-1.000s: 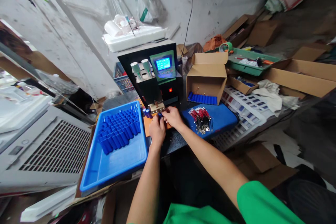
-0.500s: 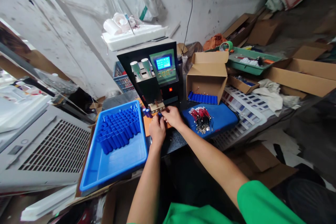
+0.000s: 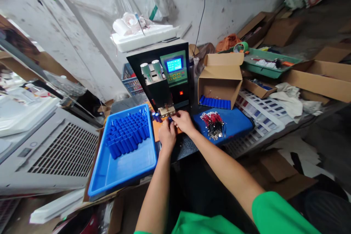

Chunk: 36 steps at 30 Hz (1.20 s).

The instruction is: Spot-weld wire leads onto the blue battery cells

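While facing the black machine [image 3: 159, 91], holds a blue cylinder [image 3: 170, 120] low at the machine's front, just below the metal tips [image 3: 166, 109]. Cannot tell for certain the cylinder's direction or the run of its long axis, with only a small blue part showing past the fingers. Has this cylinder between the two hands, out at the fingertips rather than back in the palms. Pinches it from the near left with the left hand [image 3: 168, 132], thumb and fingers drawn together about it. Has the right hand [image 3: 183, 121] on the other side, bent fingertips right beside the same cylinder and close to the machine's tips; cannot tell whether pinching the cylinder, something thin, or nothing.

Just left of the machine's tips, has a pair of cylinders [image 3: 156, 117], pale ends up. In front of the machine, under the hands, has an orange board [image 3: 157, 132]. Farther left of the machine, has a blue tray [image 3: 131, 170] with tray cylinders [image 3: 126, 135] stood on end in tight rows, long axes upright. To the machine's right, has a blue pad [image 3: 237, 122] bearing red and black leads [image 3: 213, 125], plus an open cardboard box [image 3: 219, 82] with a row of box cylinders [image 3: 215, 102].
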{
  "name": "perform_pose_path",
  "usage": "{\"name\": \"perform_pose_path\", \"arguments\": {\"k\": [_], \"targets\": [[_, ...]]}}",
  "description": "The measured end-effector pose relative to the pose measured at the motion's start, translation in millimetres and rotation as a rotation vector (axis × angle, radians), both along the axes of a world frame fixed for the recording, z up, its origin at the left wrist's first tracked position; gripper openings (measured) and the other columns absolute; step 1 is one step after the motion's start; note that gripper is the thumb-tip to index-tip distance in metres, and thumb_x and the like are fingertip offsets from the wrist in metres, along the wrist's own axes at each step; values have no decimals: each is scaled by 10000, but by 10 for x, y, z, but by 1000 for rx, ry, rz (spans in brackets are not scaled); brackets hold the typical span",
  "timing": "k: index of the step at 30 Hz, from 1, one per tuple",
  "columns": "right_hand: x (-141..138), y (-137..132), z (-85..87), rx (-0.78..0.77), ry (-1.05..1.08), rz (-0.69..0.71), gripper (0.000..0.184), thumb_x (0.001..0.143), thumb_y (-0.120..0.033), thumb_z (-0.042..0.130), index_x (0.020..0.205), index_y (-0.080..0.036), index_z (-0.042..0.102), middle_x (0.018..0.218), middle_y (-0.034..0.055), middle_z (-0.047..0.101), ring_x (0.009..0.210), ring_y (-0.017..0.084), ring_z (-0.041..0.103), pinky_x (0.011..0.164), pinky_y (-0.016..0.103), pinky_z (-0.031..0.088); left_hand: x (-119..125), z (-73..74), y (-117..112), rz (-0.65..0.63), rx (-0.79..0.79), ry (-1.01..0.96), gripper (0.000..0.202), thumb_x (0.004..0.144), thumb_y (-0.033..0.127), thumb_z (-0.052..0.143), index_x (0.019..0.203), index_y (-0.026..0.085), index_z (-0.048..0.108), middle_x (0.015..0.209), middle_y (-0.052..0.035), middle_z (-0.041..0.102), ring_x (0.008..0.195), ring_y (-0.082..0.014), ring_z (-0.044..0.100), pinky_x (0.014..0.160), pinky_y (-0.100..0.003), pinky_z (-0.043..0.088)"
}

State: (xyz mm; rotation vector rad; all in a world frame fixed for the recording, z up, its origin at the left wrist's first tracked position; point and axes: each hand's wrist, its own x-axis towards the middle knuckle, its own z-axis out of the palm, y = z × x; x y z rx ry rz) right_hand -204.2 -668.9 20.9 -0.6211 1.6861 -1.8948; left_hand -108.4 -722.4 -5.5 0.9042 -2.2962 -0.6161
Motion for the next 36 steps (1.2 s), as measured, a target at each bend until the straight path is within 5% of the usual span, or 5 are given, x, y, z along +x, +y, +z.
{"name": "perform_pose_path", "arguments": {"k": [20, 24, 29, 32, 36], "targets": [[-74, 109, -84, 60, 90, 109, 262, 870, -376, 612, 698, -180, 581, 500, -40, 562, 427, 100, 528, 432, 187, 429, 8, 30, 39, 12, 43, 27, 252, 944, 348, 475, 1072, 201, 635, 914, -76, 704, 851, -221, 658, 732, -310, 446], [-110, 340, -25, 160, 396, -18, 248, 895, -339, 583, 710, -179, 619, 621, 17, 644, 580, 150, 614, 593, 255, 504, 19, 22, 17, -15, 68, 56, 242, 939, 363, 482, 1020, 200, 642, 891, -69, 700, 822, -207, 648, 722, -304, 449], [-136, 614, 181, 237, 1024, -208, 148, 867, -278, 626, 923, -160, 696, 1024, 133, 699, 1102, 289, 588, 989, 419, 457, 42, -24, -21, -84, 65, 94, 266, 932, 360, 490, 1070, 191, 642, 945, -78, 707, 861, -211, 657, 770, -316, 478], [-141, 630, 249, 230, 1233, -92, 249, 871, -289, 647, 1074, -156, 704, 1169, 141, 683, 1265, 319, 494, 1143, 507, 303, 59, -49, -36, -137, 35, 101, 307, 936, 324, 478, 1163, 190, 635, 1047, -98, 717, 940, -220, 668, 846, -339, 495], [-119, 527, 232, 274, 1311, 139, 241, 944, -281, 575, 1115, -175, 708, 1058, 110, 737, 1131, 276, 598, 1174, 540, 230, 62, -53, -52, -192, -44, 97, 323, 926, 266, 456, 1170, 180, 650, 1104, -121, 719, 1011, -239, 668, 901, -364, 501]]}}
